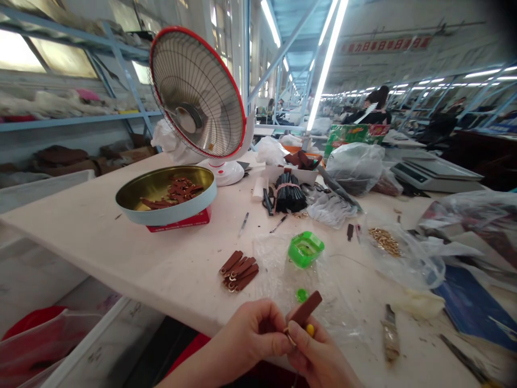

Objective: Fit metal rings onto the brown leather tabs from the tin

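Close together at the table's front edge, both hands work on one brown leather tab [309, 307]. My left hand [258, 334] is closed in a pinch at the tab's lower end, where a metal ring partly shows. My right hand [321, 350] has its thumb and fingers pressed on the same tab. A small yellow thing [309, 330] sticks out by the right fingers; its kind is hidden. Just beyond lie a small green cap [301, 295] and an open green plastic box [306, 249]. Left of them is a pile of similar brown tabs [239, 271] with metal rings.
A round tin [169, 214] of brown tabs rests on a red box [180, 222] before a fan-shaped heater [202, 97]. On the right are gold hardware [384, 242] on plastic, a tape-wrapped knife [390, 337], scissors [464, 358] and a scale [436, 170]. Pens [244, 223] lie mid-table.
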{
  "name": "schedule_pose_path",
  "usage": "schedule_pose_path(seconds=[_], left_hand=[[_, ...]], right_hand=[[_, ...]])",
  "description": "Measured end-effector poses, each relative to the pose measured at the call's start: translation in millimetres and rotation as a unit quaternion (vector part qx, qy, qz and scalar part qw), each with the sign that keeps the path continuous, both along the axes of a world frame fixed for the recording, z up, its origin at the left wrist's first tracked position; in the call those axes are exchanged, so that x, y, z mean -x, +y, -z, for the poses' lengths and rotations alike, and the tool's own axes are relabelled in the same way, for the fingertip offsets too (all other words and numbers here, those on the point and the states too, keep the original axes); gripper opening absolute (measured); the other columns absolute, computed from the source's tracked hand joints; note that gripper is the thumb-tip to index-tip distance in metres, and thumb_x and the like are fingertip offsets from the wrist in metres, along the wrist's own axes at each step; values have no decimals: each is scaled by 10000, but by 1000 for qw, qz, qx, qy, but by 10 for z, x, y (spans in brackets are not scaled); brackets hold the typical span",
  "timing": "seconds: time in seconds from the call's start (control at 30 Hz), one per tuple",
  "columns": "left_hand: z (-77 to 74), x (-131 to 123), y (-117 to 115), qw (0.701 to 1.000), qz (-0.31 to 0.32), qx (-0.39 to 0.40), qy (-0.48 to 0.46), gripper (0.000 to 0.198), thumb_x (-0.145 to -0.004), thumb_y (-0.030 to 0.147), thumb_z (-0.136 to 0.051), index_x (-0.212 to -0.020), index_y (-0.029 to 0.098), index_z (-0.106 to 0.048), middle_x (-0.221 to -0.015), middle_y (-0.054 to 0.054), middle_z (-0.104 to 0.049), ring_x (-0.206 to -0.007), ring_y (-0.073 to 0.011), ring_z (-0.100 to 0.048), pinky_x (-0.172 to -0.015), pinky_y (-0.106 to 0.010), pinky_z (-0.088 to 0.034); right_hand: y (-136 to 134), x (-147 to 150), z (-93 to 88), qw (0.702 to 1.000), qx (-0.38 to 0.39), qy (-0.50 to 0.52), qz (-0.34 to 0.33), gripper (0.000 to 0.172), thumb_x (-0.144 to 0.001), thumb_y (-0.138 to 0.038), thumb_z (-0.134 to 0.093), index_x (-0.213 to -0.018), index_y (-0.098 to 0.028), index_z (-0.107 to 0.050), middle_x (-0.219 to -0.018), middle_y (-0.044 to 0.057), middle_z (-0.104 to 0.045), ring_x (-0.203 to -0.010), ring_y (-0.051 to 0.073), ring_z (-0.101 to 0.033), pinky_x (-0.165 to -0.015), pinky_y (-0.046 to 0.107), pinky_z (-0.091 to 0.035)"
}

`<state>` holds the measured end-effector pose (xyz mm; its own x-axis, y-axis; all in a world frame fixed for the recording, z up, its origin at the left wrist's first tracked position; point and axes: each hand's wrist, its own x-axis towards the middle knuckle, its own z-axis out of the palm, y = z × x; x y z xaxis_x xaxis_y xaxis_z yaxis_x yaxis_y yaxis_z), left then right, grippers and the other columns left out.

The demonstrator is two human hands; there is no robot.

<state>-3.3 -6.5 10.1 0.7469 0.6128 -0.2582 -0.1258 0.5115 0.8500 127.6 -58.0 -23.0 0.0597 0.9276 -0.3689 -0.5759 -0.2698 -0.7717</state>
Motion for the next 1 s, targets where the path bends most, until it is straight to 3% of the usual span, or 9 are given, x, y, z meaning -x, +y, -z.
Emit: schedule_pose_path(seconds=[0.13,0.23,0.4,0.53,0.63,0.73,0.83,1.0], left_hand=[[-34,17,11,998,-35,1,46,353,-598,321,-766,-667,143,-469,-584,27,-572,-560,-83,-528,-558,-196,-360],[-37,8,12,996,-59,-1,73,378,-559,355,-768,-644,139,-471,-554,36,-529,-510,-52,-427,-503,-183,-290],[-46,-57,6,992,-70,-4,104,300,-559,281,-712,-618,159,-445,-515,45,-514,-480,-55,-405,-481,-194,-265],[-49,-85,-13,987,-84,-8,137,256,-570,236,-670,-614,170,-427,-482,67,-479,-450,-46,-380,-456,-191,-238],[-58,-66,-24,988,-73,-12,133,284,-586,287,-695,-631,166,-443,-502,54,-503,-472,-58,-423,-469,-193,-259],[-50,-36,-23,993,-62,9,96,383,-561,393,-746,-648,156,-457,-551,39,-529,-519,-69,-473,-505,-197,-305],[-12,-27,-19,994,-60,29,86,449,-540,462,-759,-661,153,-456,-559,37,-535,-525,-70,-488,-513,-199,-329],[43,-66,-26,992,-64,6,112,373,-590,420,-712,-706,146,-488,-592,25,-552,-528,-83,-508,-501,-204,-341]], right_hand=[[-49,76,-20,983,-5,-150,109,412,-569,-551,-769,-671,-179,-627,-525,-45,-479,-490,99,-387,-469,216,-327],[-79,80,-13,961,-22,-228,152,415,-617,-589,-714,-675,-184,-645,-513,-39,-459,-498,115,-379,-478,236,-334],[-86,-1,64,966,-62,-229,105,408,-688,-585,-656,-623,-183,-631,-490,-15,-466,-470,126,-393,-435,243,-318],[-92,12,-36,937,-84,-323,104,398,-739,-570,-609,-614,-192,-621,-511,-23,-457,-489,130,-392,-473,259,-313],[-89,57,-131,917,-58,-375,121,456,-714,-638,-584,-607,-195,-609,-514,-23,-450,-496,143,-387,-473,277,-299],[-75,80,-150,929,-22,-351,111,505,-692,-687,-563,-558,-201,-555,-481,-35,-411,-467,137,-357,-444,279,-269],[-67,63,-116,926,-38,-361,103,472,-719,-652,-559,-564,-206,-553,-514,-15,-481,-508,156,-426,-485,278,-318],[-69,2,-59,888,-99,-443,72,378,-803,-535,-516,-617,-213,-585,-586,21,-579,-574,194,-507,-548,296,-351]])
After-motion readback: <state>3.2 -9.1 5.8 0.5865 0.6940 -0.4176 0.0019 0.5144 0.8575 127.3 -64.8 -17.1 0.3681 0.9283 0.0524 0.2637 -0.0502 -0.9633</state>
